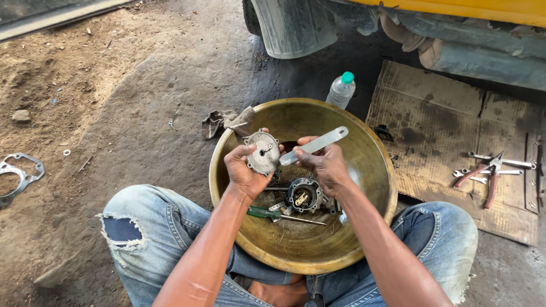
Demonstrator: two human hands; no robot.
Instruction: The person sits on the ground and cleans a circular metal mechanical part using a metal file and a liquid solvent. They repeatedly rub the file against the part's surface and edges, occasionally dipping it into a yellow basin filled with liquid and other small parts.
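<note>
Dirt floor, brass basin [364, 187], left hand [244, 173] gripping round cover [263, 152], right hand [325, 166] gripping flat wrench [314, 145]

- The yellow vehicle [455, 8] at twelve o'clock is cut off by the top edge.
- The gasket [17, 173] at nine o'clock runs past the left edge.
- Small parts under the hands in the brass bowl [364, 165] are too jumbled to tell apart.
</note>
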